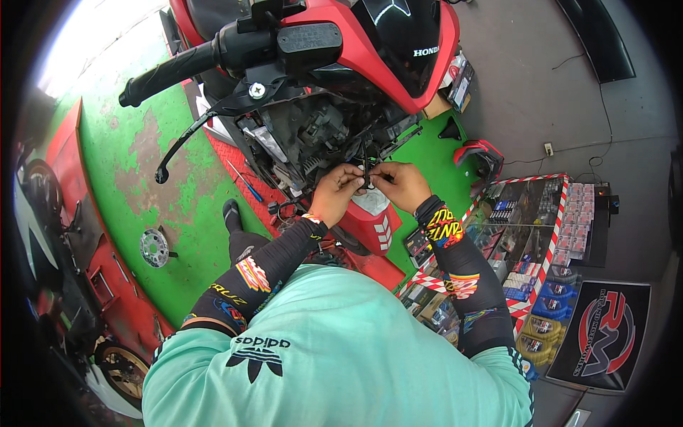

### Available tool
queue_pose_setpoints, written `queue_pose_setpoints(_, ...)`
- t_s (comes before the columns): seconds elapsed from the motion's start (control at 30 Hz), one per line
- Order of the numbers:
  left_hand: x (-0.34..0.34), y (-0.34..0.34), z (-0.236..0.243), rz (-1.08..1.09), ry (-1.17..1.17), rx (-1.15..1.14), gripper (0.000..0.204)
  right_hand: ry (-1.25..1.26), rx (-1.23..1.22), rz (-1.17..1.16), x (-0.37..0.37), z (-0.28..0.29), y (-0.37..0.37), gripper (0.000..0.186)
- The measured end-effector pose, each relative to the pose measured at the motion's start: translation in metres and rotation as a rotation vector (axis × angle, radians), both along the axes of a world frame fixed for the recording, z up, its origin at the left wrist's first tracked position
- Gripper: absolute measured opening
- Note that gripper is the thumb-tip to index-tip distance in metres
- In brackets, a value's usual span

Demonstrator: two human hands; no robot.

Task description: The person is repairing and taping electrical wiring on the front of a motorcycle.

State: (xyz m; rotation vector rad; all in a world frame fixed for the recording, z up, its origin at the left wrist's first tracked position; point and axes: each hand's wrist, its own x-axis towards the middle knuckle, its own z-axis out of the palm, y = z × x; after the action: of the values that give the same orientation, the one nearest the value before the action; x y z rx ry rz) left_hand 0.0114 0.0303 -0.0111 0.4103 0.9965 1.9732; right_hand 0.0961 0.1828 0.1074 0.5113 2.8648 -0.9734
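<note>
At the opened front of a red and black motorcycle (427,78), my two hands meet close together. My left hand (338,192) pinches a thin dark wire (366,162) that runs down out of the bike's exposed front. From the other side, my right hand (402,186) pinches the same wire with thumb and finger. The fingertips partly hide its end. Just above the hands lie exposed grey mechanical parts and cables (320,128). A black handlebar grip (171,73) and a brake lever (171,153) stick out at the upper left.
A screwdriver (245,181) lies on the red platform (231,167) left of the bike. A round metal disc (154,248) rests on the green floor. At the right stands a glass display case (523,213) with striped edging. Another motorcycle (46,242) is at the far left.
</note>
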Motion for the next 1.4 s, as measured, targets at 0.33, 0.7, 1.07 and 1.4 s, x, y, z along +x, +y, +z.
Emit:
queue_pose_setpoints(0.33, 0.006, -0.007, 0.01, 0.069, 0.187, -0.17, 0.023, 0.085, 0.096, -0.015, -0.001, -0.01, -0.004, 0.019)
queue_pose_setpoints(0.7, 0.009, -0.019, 0.015, 0.132, 0.204, -0.279, 0.022, 0.075, 0.277, -0.001, -0.007, -0.008, -0.013, 0.025)
queue_pose_setpoints(1.07, 0.004, -0.023, 0.003, 0.24, 0.225, -0.261, 0.017, -0.161, 0.026, -0.067, 0.002, 0.005, -0.014, 0.039)
queue_pose_setpoints(1.4, 0.005, -0.021, 0.006, 0.166, 0.236, -0.226, 0.015, 0.066, 0.009, -0.165, 0.022, 0.006, -0.014, 0.04)
